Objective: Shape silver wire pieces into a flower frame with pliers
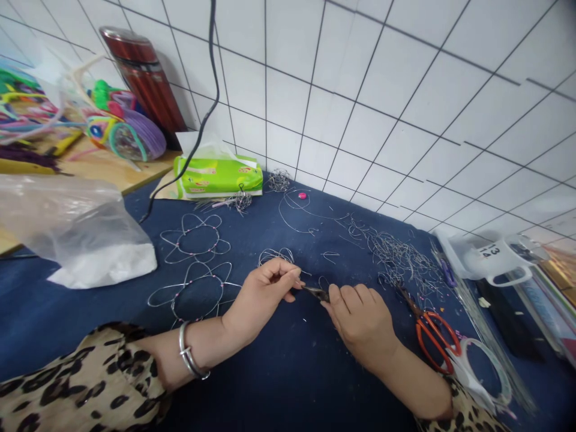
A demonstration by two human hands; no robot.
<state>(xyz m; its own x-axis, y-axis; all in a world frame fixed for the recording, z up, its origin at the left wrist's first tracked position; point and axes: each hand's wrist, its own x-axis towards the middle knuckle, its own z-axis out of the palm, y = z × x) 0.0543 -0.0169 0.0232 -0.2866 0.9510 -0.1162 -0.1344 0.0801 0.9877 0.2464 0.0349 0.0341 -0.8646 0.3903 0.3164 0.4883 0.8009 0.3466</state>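
My left hand (270, 291) is closed, thumb and forefinger pinching a thin silvery wire, with wire loops (275, 255) showing just beyond its knuckles. Wrapped in my right hand (362, 318) are pliers (318, 293), whose dark jaws point left and meet the wire near my left fingertips. What exactly the jaws grip is too small to tell. To the left of my left hand lie two flower-shaped wire frames, an upper one (180, 243) and a lower one (173, 305), with small pinkish spots around their rings.
A heap of wire scraps (400, 255) lies right of centre, near orange-handled scissors (434, 336) and a tape roll (504, 378). Behind are a green tissue pack (218, 177), a black cable (204, 117) and a red flask (148, 84). A plastic bag (96, 210) sits left.
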